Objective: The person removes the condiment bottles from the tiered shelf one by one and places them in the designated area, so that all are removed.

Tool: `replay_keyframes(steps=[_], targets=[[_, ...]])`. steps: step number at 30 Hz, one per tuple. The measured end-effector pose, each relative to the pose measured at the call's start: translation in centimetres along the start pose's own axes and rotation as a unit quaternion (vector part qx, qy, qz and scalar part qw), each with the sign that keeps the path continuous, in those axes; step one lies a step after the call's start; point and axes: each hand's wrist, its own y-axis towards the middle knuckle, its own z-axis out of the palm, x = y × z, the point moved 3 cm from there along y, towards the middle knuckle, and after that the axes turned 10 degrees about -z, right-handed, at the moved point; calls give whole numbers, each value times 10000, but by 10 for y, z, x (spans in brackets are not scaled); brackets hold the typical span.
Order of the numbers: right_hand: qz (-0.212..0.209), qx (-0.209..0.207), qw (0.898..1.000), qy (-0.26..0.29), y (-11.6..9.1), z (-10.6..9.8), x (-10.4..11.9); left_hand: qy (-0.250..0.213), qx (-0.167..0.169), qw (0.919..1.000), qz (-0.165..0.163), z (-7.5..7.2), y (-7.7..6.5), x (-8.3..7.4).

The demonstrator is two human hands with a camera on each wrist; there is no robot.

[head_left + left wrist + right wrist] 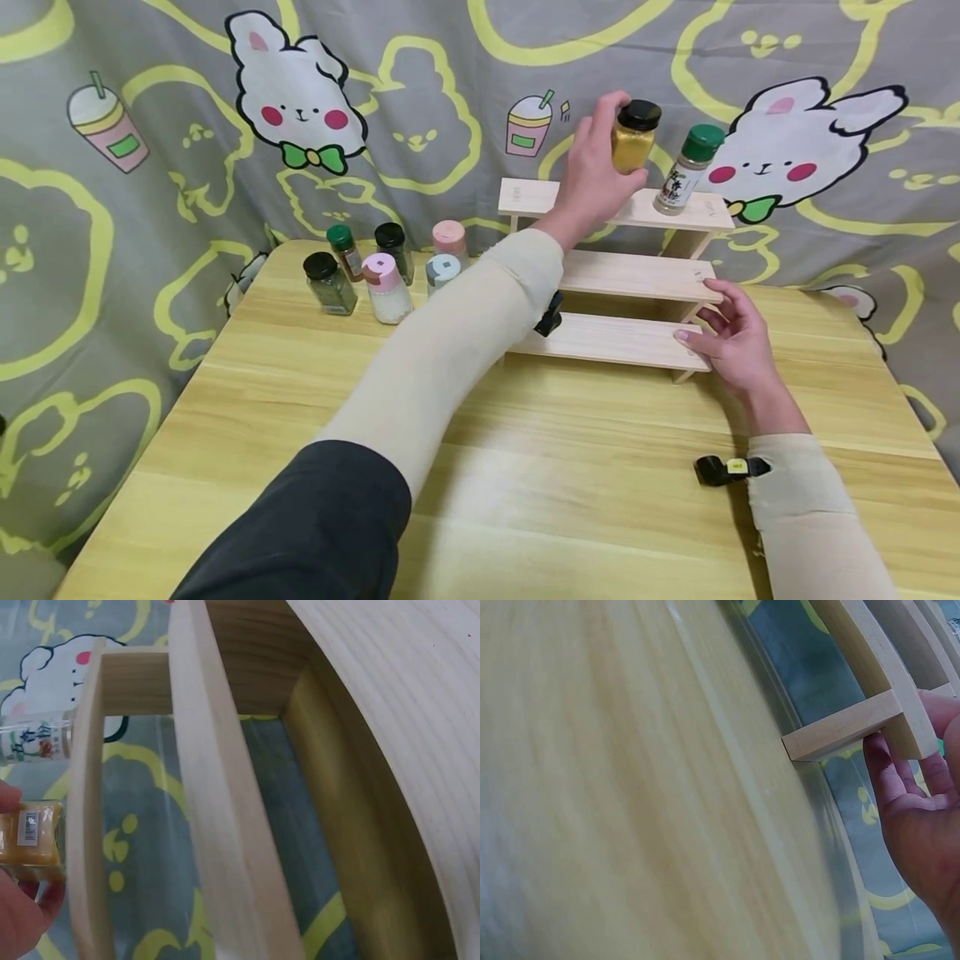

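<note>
My left hand [596, 171] grips a spice jar [633, 143] with a black lid and yellow contents, at the top tier of a stepped wooden shelf [622, 342]. In the left wrist view the yellow jar [31, 834] shows a barcode label; whether its base touches the board I cannot tell. To its right a green-capped spice bottle [686, 175] with a white label stands on the top tier. My right hand [738, 342] holds the shelf's right end, thumb on the lowest board and fingers reaching towards the middle one. Fingers [885, 776] curl under a board in the right wrist view.
Several seasoning jars stand at the table's back left, among them a black-lidded jar [331, 287], a pink-lidded jar [388, 293] and a green-capped bottle [343, 250]. My left forearm crosses in front of the shelf. A patterned curtain [420, 100] hangs behind the wooden table [570, 500].
</note>
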Motion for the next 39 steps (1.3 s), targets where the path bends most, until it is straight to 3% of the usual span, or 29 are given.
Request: replay_keyframes(steps=[7,20,26,33,39], targets=[[6,3,10000,83,0,0,0,-16,-22,10000,13,-14,-2,-7],[110,-21,9998,-157,-1,0,1,-262,-433,9972,554,-54,-12,-3],[58,-24,9999,-136,-1,0,0,-145,-668,9949,746,-73,-21,-3],[149,-101,9997,-166,-1,-1,-1,-507,-745,9927,796,-90,-30,-2],[176,-89,9997,-168,-2,-1,1,-442,-865,9915,865,-111,-40,3]])
